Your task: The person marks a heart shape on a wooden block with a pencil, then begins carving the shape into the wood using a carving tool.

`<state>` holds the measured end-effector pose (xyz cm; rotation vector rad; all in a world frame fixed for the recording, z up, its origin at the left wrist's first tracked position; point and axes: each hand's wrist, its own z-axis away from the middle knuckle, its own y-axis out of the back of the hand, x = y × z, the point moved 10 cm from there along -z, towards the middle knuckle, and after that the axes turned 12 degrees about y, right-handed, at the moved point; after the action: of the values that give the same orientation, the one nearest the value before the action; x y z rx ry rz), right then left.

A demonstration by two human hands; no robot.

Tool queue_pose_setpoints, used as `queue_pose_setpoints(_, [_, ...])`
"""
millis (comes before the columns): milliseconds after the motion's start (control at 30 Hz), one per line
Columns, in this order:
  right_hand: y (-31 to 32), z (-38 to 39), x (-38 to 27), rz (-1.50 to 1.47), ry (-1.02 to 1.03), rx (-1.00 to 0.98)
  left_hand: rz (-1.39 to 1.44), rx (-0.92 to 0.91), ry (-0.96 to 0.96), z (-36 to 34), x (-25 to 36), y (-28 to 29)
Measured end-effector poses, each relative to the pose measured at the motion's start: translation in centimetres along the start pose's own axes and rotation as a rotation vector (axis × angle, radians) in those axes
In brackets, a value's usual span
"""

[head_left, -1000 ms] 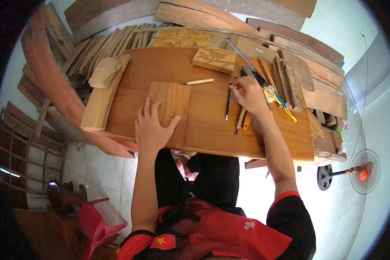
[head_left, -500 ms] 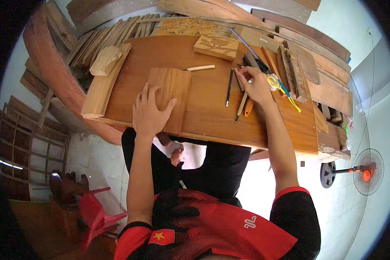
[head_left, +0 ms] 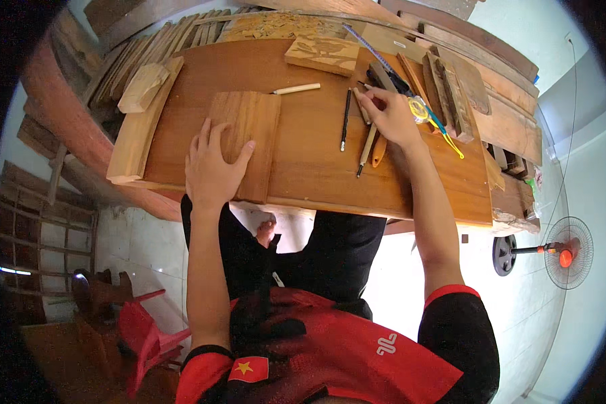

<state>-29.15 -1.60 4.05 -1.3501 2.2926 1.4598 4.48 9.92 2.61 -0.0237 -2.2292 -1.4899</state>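
Note:
My left hand (head_left: 215, 165) lies with fingers spread on a flat brown wooden board (head_left: 257, 124) at the table's near edge. At right, my right hand (head_left: 392, 120) has thumb and fingertips closed on a slim wooden-handled tool (head_left: 363, 113), partly hidden by the fingers. Just left of that hand is a black pencil (head_left: 345, 121) with a pale end. A light wooden-handled tool (head_left: 366, 153) and an orange-brown handle (head_left: 379, 151) lie below it. Beyond the board lies a pale wooden stick (head_left: 297, 89) with a dark tip.
On the wooden table (head_left: 310, 158) are a carved block (head_left: 322, 54), a yellow tape measure (head_left: 420, 111), a blue ruler (head_left: 367, 44) and wood strips (head_left: 449, 94). A pale beam (head_left: 145, 131) lies at left. A standing fan (head_left: 567, 256) and red plastic chair (head_left: 145, 337) stand nearby.
The whole view has shifted, so the table appears slightly further left and up. Both hands keep nearly the same places on the board and among the tools.

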Motion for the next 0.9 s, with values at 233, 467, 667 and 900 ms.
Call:
queue_pose_setpoints(233, [1.3,0.7,-0.6,0.201,-0.007,-0.229,-0.023,0.003,-0.020,-0.1,0.2,-0.1])
queue_pose_setpoints(467, [0.4,0.4,-1.0,0.186,-0.076,-0.158,-0.053,-0.022,0.005,-0.1,0.4,-0.1])
queue_pose_setpoints(667, [-1.9,0.1,-2.4,-0.060,0.049,-0.041,-0.031,0.004,-0.035,-0.1,0.7,0.0])
queue_pose_setpoints(900, [5.0,0.5,1.9,0.093,-0.122,0.233,-0.011,0.006,-0.039,-0.2,0.4,-0.3])
